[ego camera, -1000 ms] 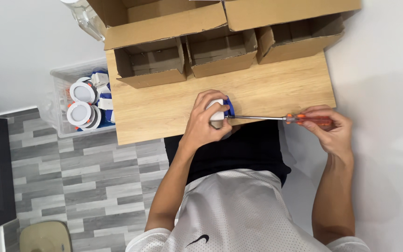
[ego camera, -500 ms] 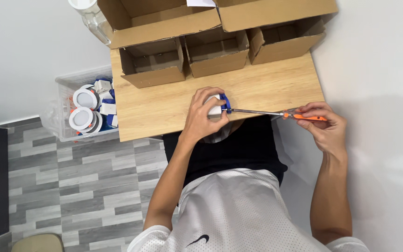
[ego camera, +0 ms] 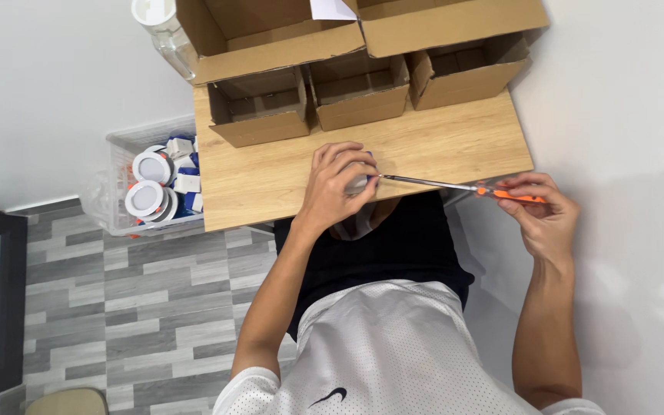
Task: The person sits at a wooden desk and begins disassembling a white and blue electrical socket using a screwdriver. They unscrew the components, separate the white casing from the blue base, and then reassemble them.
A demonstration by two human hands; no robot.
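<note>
The left hand [ego camera: 336, 184] is curled tight over a small white and blue fitting [ego camera: 361, 181] at the near edge of the wooden bench [ego camera: 270, 173], fingers wrapped round it so that only a sliver of it shows past the fingertips. Off to that hand's right, the right hand [ego camera: 541, 215] pinches the orange handle of a long screwdriver [ego camera: 455, 186] between thumb and fingers; the thin steel shaft runs straight across to the fitting, and its tip sits right at the piece, though I cannot tell whether it is seated in a screw.

Since a second ago the grip on both things is the same, but the screwdriver lies flatter and points more squarely into the fitting, and the right hand has drifted a little out from the bench. That reads to me as the driving still under way, not finished.

Beyond the left hand, three small open cardboard boxes [ego camera: 259, 115] stand in a row, with larger cartons [ego camera: 270, 34] behind them. Farther off to the left hand's left, below the bench, a clear plastic bin [ego camera: 117, 192] holds round white downlight fittings [ego camera: 151, 165]. A clear plastic jar [ego camera: 164, 31] stands at the far corner.
</note>
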